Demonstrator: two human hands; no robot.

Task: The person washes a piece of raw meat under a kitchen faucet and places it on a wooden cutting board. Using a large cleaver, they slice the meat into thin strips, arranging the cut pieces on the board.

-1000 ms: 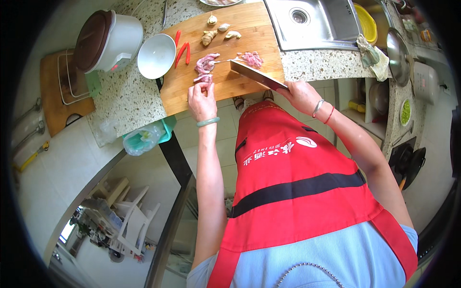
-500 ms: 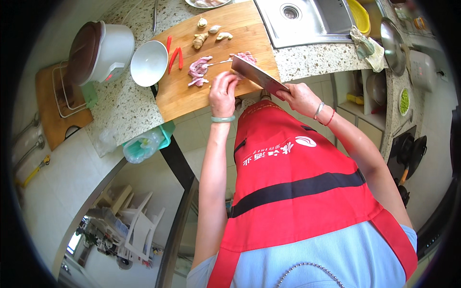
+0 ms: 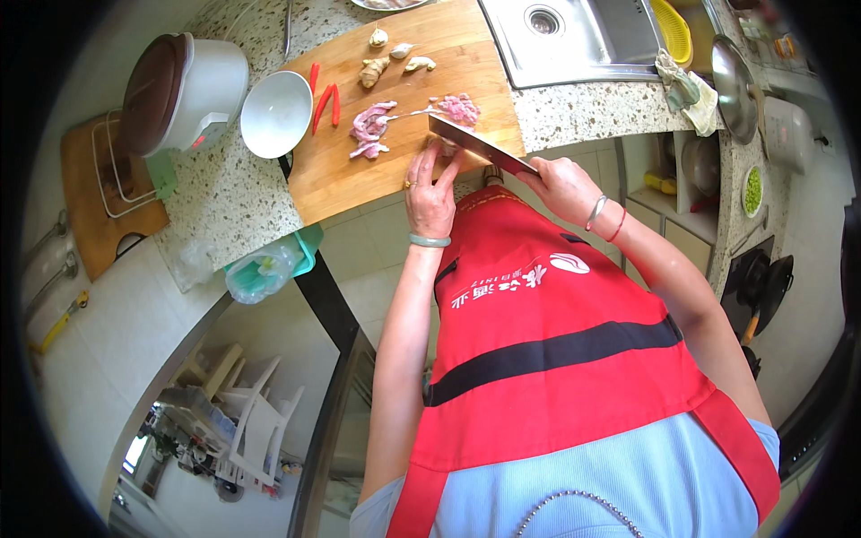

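Meat piece (image 3: 446,146) under left hand (image 3: 430,193) fingertips, cleaver (image 3: 480,148) just beside.

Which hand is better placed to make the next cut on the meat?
Right, probably. The right hand already grips the cleaver, blade over the wooden cutting board; the left hand rests fingertips on the meat beside the blade.

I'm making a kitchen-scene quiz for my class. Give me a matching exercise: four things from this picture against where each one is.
Things:
1. cleaver
2. white bowl
3. red chillies
4. rice cooker

Places:
a. lying on the cutting board
b. in the right hand
c. far left of the counter
d. counter at the board's left edge

Pairs: 1-b, 2-d, 3-a, 4-c
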